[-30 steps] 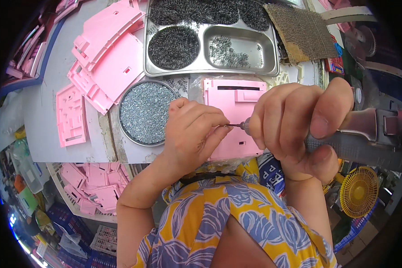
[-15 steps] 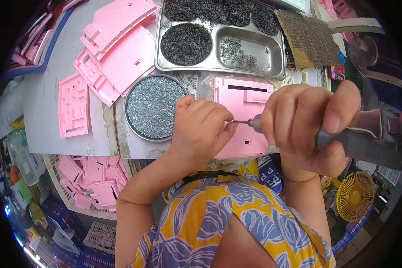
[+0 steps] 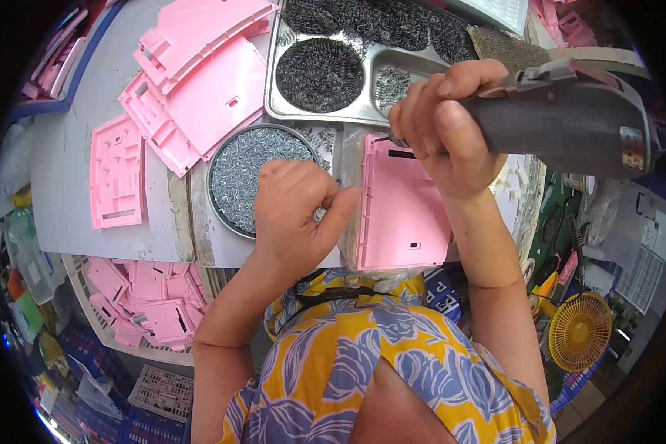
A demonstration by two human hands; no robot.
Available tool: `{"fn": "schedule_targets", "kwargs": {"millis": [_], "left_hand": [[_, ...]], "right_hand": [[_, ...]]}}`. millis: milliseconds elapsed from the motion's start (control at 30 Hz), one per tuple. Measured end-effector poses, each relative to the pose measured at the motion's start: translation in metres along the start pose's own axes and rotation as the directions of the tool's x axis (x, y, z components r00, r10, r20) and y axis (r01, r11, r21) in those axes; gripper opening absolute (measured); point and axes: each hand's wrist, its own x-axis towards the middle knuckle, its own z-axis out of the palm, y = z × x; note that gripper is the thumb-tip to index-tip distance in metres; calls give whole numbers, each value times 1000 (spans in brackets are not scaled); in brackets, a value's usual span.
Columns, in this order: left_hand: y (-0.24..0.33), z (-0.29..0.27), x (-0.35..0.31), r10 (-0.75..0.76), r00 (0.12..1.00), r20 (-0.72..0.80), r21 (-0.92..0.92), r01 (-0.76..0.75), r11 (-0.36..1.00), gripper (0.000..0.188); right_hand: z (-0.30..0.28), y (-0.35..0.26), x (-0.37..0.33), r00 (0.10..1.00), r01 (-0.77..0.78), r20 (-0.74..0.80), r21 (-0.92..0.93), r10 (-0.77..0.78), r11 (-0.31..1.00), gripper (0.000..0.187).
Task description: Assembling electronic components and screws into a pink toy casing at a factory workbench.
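My right hand [image 3: 451,122] is wrapped round a dark electric screwdriver [image 3: 562,126] lying nearly level. Its bit reaches the upper left corner of a pink plastic panel [image 3: 403,214], which lies on the table in front of me. Whether a screw sits under the bit is too small to tell. Over the near right edge of a round metal bowl [image 3: 211,194] of silvery screws, my left hand [image 3: 292,203] is curled, its thumb pointing toward the panel. Whatever is inside its fingers is hidden.
Behind lies a metal tray [image 3: 348,114] with compartments of small dark parts. Stacked pink panels [image 3: 222,96] and a ribbed pink piece [image 3: 117,174] lie left. A white basket [image 3: 122,342] of pink parts stands below the table edge. A yellow fan [image 3: 581,331] is at lower right.
My right hand has carried the screwdriver up and away from my left hand, bringing the bit to the panel's upper left corner. My left hand has drawn left and down, off the bit.
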Motion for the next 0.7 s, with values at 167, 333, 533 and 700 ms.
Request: {"fn": "schedule_targets", "kwargs": {"millis": [167,333,533,700], "left_hand": [[-4,-2,3,12,1000,-19,67,-11,998,17],[-4,2,4,30,999,16,147,-32,989,17],[-7,14,4,77,997,-5,165,-75,983,20],[2,15,4,73,997,34,141,-77,987,18]], "right_hand": [[6,5,-6,1000,11,6,-401,-10,916,22],[10,5,-7,998,58,56,-563,-32,824,23],[29,-34,1,999,-32,7,-112,33,993,25],[41,-50,-10,994,-111,-14,-63,110,992,26]]}}
